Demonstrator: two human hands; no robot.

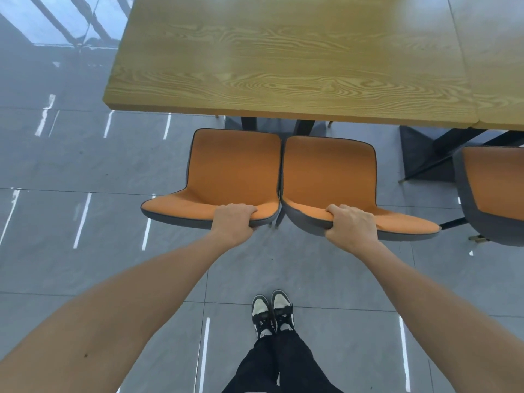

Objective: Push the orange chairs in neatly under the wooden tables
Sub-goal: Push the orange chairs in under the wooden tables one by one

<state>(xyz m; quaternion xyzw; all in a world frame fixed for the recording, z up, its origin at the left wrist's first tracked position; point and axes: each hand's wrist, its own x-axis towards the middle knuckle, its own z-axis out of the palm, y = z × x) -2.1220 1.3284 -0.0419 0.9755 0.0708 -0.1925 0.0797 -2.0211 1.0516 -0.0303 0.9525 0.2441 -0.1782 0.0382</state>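
Two orange chairs with grey shells stand side by side, their sides touching, in front of the near edge of a wooden table (283,66). My left hand (233,222) grips the top edge of the left chair's (232,168) backrest, fingers curled over the rim. My right hand (351,224) grips the top edge of the right chair's (331,174) backrest the same way. Both seats lie outside the table's edge, with their front edges close below it.
A third orange chair (496,188) stands at the right, before a second wooden table (499,52) that abuts the first. Black table legs (304,126) show under the edge. Glossy grey floor tiles (71,165) stretch to the left. My feet (272,313) stand behind the chairs.
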